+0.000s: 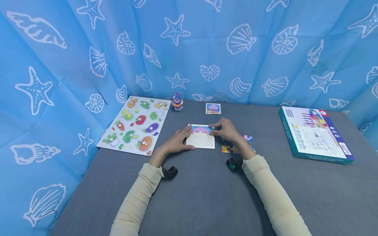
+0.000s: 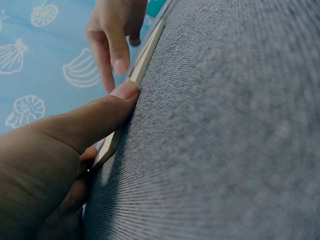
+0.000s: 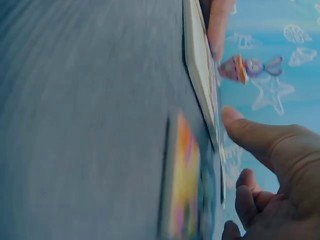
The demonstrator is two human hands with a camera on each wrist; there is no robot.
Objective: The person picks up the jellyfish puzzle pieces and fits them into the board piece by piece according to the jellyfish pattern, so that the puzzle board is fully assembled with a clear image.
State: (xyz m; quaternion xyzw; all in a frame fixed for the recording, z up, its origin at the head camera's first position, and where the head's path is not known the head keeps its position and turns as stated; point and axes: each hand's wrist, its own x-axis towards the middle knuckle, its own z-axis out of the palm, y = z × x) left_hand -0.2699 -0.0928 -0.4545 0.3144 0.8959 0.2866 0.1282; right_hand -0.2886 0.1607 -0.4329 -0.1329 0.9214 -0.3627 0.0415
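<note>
A small wooden puzzle tray [image 1: 200, 141] lies on the grey table, its upper strip filled with picture pieces showing a pink sea creature [image 1: 201, 130] on blue. My left hand [image 1: 178, 140] holds the tray at its left side, with fingers at the far left corner and the thumb [image 2: 125, 91] against the near edge. At the upper right corner, my right hand [image 1: 225, 131] touches the pieces with its fingertips. In the right wrist view its thumb [image 3: 240, 127] is extended beside the tray edge [image 3: 200, 65]. Loose jigsaw pieces [image 1: 225, 149] lie under the right forearm, partly hidden.
A small sea-creature picture card [image 1: 213, 108] lies behind the tray, near a purple rabbit figure [image 1: 177, 101]. On the left is a vegetable peg board [image 1: 134, 126]; at right lies a teal-edged game box [image 1: 316, 134]. A blue shell-print curtain [image 1: 189, 49] hangs behind.
</note>
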